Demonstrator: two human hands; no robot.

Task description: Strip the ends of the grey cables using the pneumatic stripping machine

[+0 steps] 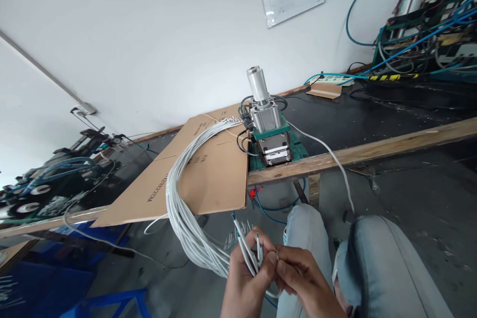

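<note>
My left hand (249,273) is closed around several white cable ends (244,248), whose tips stick up past the fingers, some dark green. Close against it, my right hand (301,276) pinches at a thin cable end between thumb and forefinger; the exact piece is too small to make out. A thick bundle of white cables (179,198) curves from my left hand up over a cardboard sheet (212,184), its far ends lying beside a small press (264,119) with a silver cylinder on a green base.
A wooden edge (365,151) borders the black bench (328,119). Machinery with blue hoses (421,35) stands at the right back, near a power strip (331,79). More machinery (48,189) sits at the left. Below are a blue stool (112,300) and my knees (391,263).
</note>
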